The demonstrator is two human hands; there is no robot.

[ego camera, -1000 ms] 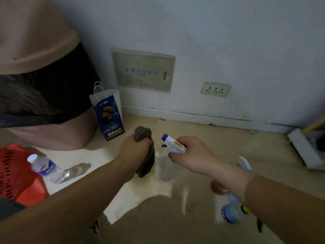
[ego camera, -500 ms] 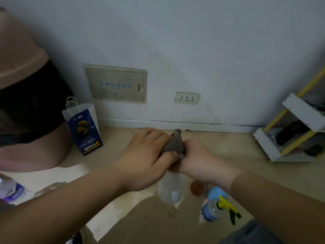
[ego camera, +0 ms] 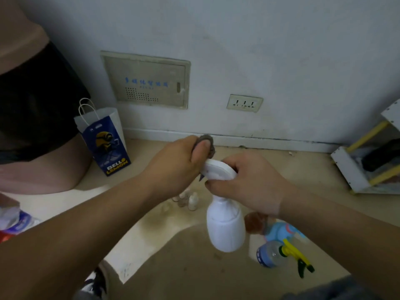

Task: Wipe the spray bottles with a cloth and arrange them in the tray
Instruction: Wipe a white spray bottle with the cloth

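My right hand (ego camera: 249,182) grips the neck of a white spray bottle (ego camera: 225,226), which hangs upright over the floor. Its white spray head (ego camera: 218,169) sticks out to the left between my hands. My left hand (ego camera: 173,165) pinches a grey-brown cloth (ego camera: 208,141) against the front of that spray head. On the floor to the right lie a clear spray bottle with a yellow and green trigger (ego camera: 281,254), a light blue spray bottle (ego camera: 283,230) and a brownish bottle (ego camera: 254,221), partly hidden by my right arm. No tray is in view.
A blue and white paper bag (ego camera: 104,139) stands by the wall at the left beside a large pink bin with a black liner (ego camera: 32,109). Several small pale bottles (ego camera: 186,199) stand on the floor. A white and yellow rack (ego camera: 368,165) is at the right.
The cloth has moved up from covering the bottle's top to the front of the spray head, which now shows. The camera view shifted slightly.
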